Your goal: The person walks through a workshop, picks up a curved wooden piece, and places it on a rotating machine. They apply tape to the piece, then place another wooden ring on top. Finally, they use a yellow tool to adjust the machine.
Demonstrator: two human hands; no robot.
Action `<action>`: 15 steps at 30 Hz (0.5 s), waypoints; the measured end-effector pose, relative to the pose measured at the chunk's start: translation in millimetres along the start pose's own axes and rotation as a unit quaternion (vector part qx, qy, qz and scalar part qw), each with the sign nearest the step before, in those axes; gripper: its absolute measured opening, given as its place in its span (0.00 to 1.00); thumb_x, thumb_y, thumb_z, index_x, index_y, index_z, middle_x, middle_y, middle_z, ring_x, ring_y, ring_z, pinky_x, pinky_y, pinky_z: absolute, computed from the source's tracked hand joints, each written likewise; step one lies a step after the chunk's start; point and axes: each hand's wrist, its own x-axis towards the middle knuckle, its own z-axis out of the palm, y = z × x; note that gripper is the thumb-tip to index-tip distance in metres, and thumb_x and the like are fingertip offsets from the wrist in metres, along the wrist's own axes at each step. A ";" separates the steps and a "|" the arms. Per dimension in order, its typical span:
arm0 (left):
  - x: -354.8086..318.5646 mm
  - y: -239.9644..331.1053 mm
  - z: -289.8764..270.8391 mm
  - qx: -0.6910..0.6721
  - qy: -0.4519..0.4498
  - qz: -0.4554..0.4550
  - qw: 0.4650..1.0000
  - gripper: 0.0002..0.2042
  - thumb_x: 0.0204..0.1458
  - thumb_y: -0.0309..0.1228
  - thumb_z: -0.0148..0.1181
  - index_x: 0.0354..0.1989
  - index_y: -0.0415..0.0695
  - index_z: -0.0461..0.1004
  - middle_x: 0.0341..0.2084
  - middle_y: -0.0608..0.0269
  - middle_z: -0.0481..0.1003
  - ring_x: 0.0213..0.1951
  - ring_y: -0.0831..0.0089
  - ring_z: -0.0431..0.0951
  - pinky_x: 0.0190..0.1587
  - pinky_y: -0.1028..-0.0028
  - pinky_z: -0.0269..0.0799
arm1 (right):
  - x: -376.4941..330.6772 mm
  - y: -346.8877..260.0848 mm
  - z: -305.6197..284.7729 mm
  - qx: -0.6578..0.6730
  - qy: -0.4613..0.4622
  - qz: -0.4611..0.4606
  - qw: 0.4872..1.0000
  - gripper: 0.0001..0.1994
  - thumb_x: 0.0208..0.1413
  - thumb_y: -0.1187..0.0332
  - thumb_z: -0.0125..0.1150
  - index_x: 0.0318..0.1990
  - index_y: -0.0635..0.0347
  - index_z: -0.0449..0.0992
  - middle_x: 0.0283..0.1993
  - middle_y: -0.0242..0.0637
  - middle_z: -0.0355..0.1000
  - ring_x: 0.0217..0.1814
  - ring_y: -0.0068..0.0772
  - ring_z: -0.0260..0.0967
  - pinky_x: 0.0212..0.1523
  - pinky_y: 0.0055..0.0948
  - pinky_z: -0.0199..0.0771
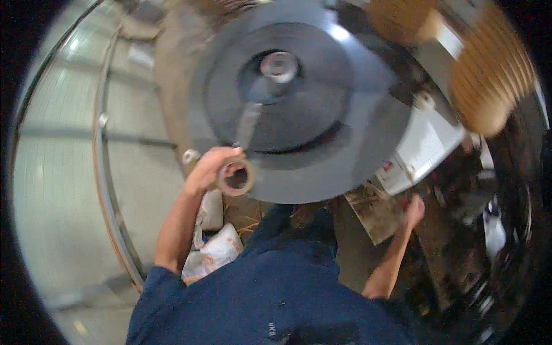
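Observation:
My left hand is closed around a roll of tape at the near left edge of a large grey disc. From the roll a pale strip of tape runs up over the disc towards its dark, recessed centre. A metal hub stands in that centre. To the right, my right hand is low beside a white container. Its fingers are curled, with a small red and dark patch at them; blur hides what that is.
Ribbed tan rolls stand at the upper right. White sacks with orange print lie on the floor near my left arm. A pale panelled wall with a rail runs along the left. Blurred clutter fills the lower right.

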 end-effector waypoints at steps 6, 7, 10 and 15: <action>30.7 -29.3 -7.9 -0.139 0.075 -0.138 0.978 0.14 0.54 0.39 0.63 0.35 0.38 0.79 0.21 0.62 0.77 0.17 0.79 0.70 0.19 0.79 0.65 | -157.0 -110.9 22.6 0.090 -0.016 -0.110 0.990 0.25 0.56 0.59 0.53 0.56 0.70 0.68 0.42 0.41 0.72 0.37 0.32 0.70 0.38 0.33 0.72; 29.9 -33.6 -9.9 -0.156 0.078 -0.130 0.976 0.14 0.54 0.39 0.63 0.35 0.38 0.79 0.21 0.62 0.77 0.17 0.79 0.70 0.18 0.79 0.65 | -176.2 -133.2 37.3 0.077 -0.062 -0.129 0.987 0.25 0.56 0.59 0.53 0.56 0.70 0.68 0.42 0.41 0.72 0.37 0.31 0.70 0.37 0.33 0.72; 25.4 -41.0 -15.0 -0.177 0.087 -0.116 0.973 0.13 0.54 0.38 0.63 0.35 0.39 0.80 0.21 0.63 0.77 0.16 0.80 0.70 0.18 0.79 0.65 | -232.1 -196.6 99.8 -0.029 -0.293 -0.136 0.946 0.21 0.58 0.64 0.54 0.56 0.68 0.71 0.41 0.33 0.72 0.33 0.22 0.65 0.36 0.23 0.68; 23.5 -43.5 -4.5 -0.179 0.083 -0.094 0.976 0.09 0.52 0.36 0.62 0.31 0.43 0.81 0.20 0.67 0.75 0.17 0.80 0.69 0.18 0.80 0.65 | -281.4 -252.1 206.9 -0.201 -0.414 -0.242 0.854 0.16 0.59 0.70 0.57 0.54 0.63 0.76 0.29 0.30 0.72 0.30 0.17 0.64 0.32 0.21 0.66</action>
